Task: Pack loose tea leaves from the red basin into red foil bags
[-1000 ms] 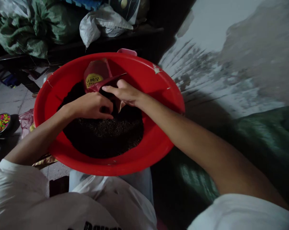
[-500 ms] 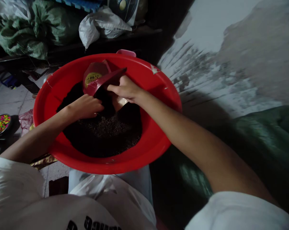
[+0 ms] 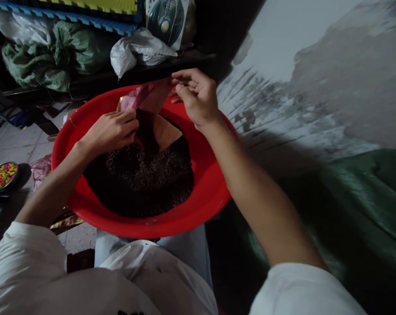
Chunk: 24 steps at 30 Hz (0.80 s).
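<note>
A large red plastic basin (image 3: 211, 175) holds dark, loose, fine material (image 3: 145, 183), perhaps dried leaves; its kind is unclear. Above its far part is a thin reddish plastic bag (image 3: 155, 96), stretched between my two hands. My left hand (image 3: 115, 131) has closed fingers around the bag's gathered near-left side. At the far rim, my right hand (image 3: 196, 96) pinches the bag's upper right corner between thumb and forefinger, the other fingers loosely curled. Just below the bag, a tan, flat or slightly curved piece (image 3: 166, 133) is partly sunk in the dark material.
Behind the basin, green sacks (image 3: 76, 48), a white bag (image 3: 138, 48) and a fan (image 3: 166, 22) sit on a dark shelf. To the left stands a bowl of colourful small pieces (image 3: 2, 176). A stained wall (image 3: 316, 87) and green sack (image 3: 375, 197) are at right.
My right hand has risen from the tan piece to the bag's upper corner. The bag, earlier tilted with its yellow label showing, is now drawn up and stretched. My left hand has lifted slightly.
</note>
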Available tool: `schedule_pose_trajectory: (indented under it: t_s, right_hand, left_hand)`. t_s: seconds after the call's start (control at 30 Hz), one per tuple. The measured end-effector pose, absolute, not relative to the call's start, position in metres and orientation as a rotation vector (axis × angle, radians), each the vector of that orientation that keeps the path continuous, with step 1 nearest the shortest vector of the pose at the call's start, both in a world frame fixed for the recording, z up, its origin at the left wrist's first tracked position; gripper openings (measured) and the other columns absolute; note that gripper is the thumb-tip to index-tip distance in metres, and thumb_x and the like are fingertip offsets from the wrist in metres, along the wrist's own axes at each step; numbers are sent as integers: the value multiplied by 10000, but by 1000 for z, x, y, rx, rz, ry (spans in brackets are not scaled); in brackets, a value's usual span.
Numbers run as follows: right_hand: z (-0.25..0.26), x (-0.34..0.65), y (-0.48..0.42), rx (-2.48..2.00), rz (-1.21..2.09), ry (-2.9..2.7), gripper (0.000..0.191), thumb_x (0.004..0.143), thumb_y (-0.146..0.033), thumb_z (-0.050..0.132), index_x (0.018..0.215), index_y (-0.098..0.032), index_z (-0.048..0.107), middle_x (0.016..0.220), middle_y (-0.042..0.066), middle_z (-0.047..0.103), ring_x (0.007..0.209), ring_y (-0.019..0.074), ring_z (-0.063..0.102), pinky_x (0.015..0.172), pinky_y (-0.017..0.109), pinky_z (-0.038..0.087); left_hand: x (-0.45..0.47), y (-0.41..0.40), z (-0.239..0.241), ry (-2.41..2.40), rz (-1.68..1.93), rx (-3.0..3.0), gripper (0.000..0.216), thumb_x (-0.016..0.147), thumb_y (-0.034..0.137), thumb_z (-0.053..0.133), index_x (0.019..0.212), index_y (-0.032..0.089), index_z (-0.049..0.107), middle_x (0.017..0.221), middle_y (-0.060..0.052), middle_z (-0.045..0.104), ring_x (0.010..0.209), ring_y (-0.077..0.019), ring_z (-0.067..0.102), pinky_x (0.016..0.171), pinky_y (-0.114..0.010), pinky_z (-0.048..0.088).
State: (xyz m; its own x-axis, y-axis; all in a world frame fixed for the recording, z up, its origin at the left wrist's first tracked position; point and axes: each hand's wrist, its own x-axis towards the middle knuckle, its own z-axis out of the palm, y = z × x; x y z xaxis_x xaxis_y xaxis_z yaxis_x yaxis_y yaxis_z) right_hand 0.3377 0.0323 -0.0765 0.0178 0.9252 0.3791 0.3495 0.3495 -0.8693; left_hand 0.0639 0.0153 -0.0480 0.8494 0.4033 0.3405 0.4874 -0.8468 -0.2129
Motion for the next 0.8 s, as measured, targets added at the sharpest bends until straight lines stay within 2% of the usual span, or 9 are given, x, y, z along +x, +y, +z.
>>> schedule_pose_trajectory:
  t_s: [0.1,0.2,0.3,0.47,0.67,0.8]
  right_hand:
    - [-87,348,48,-1160,597,-1519,568,968,-706,467,1392,-334,535,1226,95,706,1313,321,554,983,484,537]
    - [-95,354,61,-1164,550,-1495,498,1005,-658,416,1341,-309,532,1223,111,691,1259,306,563,980,487,519]
    - [-96,355,65,-1234,501,-1473,452,1005,-639,458,1284,-296,550,1209,119,683,1216,299,604,912,452,541]
    - [-94,353,62,-1321,452,-1424,437,990,-626,495,1288,-312,554,1305,115,655,1170,299,674,790,400,594]
    - [-106,359,79,-1356,508,-1372,382,1015,-543,448,1309,-318,548,1304,102,663,1097,275,706,774,410,631]
    - [-110,359,79,-1369,637,-1392,360,1006,-484,480,1301,-289,545,1290,109,662,1011,249,732,784,411,646]
  left_hand:
    - [65,15,-50,-719,-540,-2744,226,981,218,517,1071,176,720,1101,-117,658,992,-242,663,873,-387,548]
    - [65,15,-51,-785,-644,-2736,228,995,222,497,1105,185,694,1173,-137,640,1089,-276,649,913,-428,557]
    - [62,17,-52,-832,-725,-2703,235,1013,230,470,1146,196,661,1210,-143,616,1164,-294,627,953,-461,555]
    - [57,25,-54,-854,-893,-2660,242,1038,264,458,1227,215,601,1213,-131,574,1192,-302,602,989,-516,528]
    - [53,28,-53,-971,-1106,-2454,230,1096,317,364,1189,226,554,1203,-119,544,1202,-272,544,980,-503,499]
    - [46,30,-50,-1121,-1157,-2285,269,1121,378,340,1321,251,468,1276,-98,544,1262,-262,452,1011,-493,428]
